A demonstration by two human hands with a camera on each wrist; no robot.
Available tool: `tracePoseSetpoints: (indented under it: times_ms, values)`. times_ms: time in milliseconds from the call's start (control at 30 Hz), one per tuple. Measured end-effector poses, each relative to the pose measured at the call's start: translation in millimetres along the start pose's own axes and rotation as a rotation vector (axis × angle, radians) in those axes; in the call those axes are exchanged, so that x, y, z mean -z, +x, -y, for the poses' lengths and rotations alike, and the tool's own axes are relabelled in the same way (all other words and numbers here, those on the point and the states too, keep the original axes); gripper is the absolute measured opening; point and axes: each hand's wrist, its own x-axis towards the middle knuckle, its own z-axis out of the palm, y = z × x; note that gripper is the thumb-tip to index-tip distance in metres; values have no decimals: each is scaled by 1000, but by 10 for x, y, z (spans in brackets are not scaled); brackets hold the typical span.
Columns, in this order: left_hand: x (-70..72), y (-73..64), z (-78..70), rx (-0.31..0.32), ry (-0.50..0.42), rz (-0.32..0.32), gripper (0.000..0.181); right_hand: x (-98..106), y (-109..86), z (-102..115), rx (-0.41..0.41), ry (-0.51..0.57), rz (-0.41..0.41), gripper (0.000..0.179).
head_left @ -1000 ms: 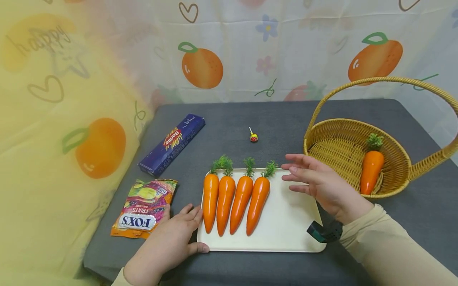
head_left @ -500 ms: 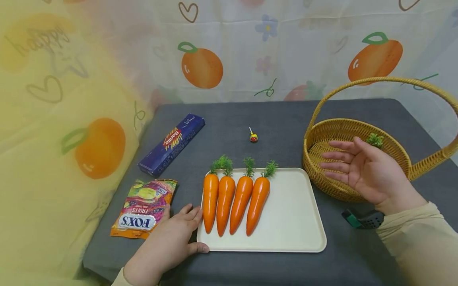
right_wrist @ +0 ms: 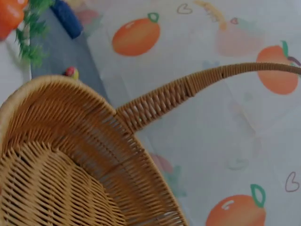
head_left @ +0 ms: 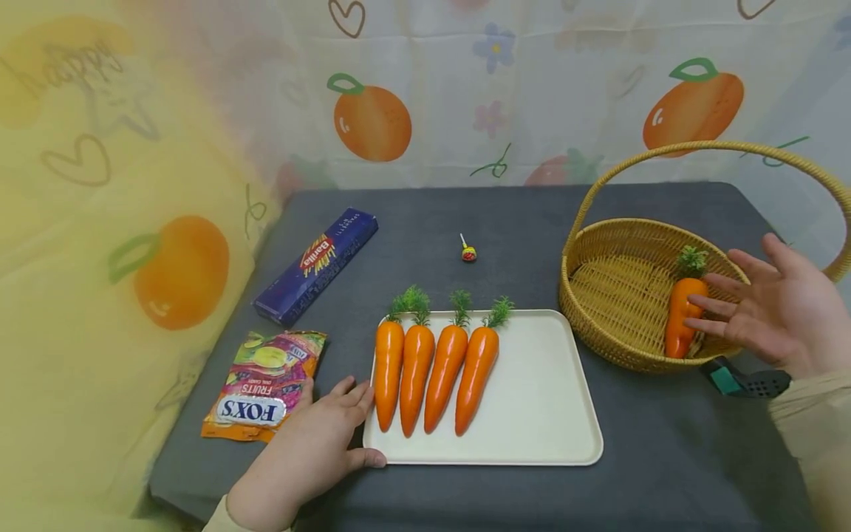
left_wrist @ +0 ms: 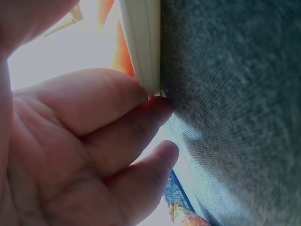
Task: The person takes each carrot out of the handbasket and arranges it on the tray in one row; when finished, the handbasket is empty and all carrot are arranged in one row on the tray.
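Note:
My left hand (head_left: 309, 443) rests at the left edge of a cream tray (head_left: 545, 399), fingers along the side and thumb at the near corner. In the left wrist view its fingertips touch the tray's rim (left_wrist: 145, 47). Several orange carrots (head_left: 417, 377) with green tops lie side by side on the tray's left half. On the right, my right hand (head_left: 787, 314) is spread over the right rim of a wicker basket (head_left: 618, 288), holding nothing. One carrot (head_left: 683, 318) lies inside the basket, close to those fingertips; contact cannot be told. The right wrist view shows the basket's woven inside (right_wrist: 56, 183).
A blue spaghetti box (head_left: 315, 266) and a candy bag (head_left: 266, 388) lie left of the tray. Behind the tray lies a small lollipop (head_left: 468, 251). The basket's tall handle (head_left: 705, 146) arches over it. A printed curtain (head_left: 432, 89) hangs behind the grey table.
My right hand has moved right, from above the tray's right side, across the basket to its right rim, uncovering the carrot inside. My left hand has stayed at the tray.

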Motion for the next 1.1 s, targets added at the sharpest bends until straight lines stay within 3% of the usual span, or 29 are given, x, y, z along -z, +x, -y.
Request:
tracePoseSetpoints:
  times_ms: [100,267,633,867,1100]
  values:
    - [-12,-7,9,0,-3,-11,103,-90,5,11,-7,-68,-124,75]
    - [-23,-5,7,2,-13,-14,103,-157,59,1,-35,-30,-239,78]
    - [-30,8,22,12,-14,7,105,-207,224,40,-198,91,-246,79]
    - [-21,11,24,23,-18,13,105,-304,335,4,-209,-4,-195,80]
    - [-29,-5,17,2,-15,-12,103,-388,487,-68,-272,-97,-108,84]
